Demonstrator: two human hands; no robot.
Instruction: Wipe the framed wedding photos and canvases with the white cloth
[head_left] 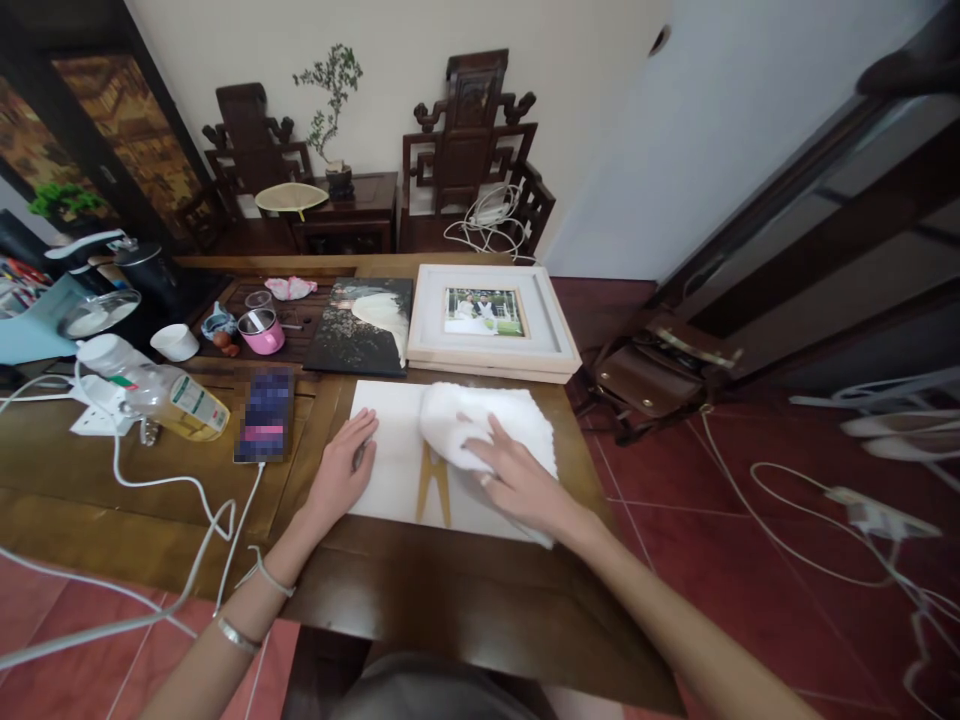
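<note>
A flat white panel lies on the wooden table in front of me, with a tan, A-shaped strip on its face. My left hand rests at the panel's left edge, fingers stretched out together and thumb apart. With my right hand I press a fluffy white cloth onto the panel's right part. The cloth is bunched under the fingers and covers the top of the tan strip. Some of the fingertips are hidden in its folds.
Behind the panel are a white picture frame and a dark photo print. To the left are a phone on a cable, a tilted bottle of yellow liquid, a pink cup and a white power strip.
</note>
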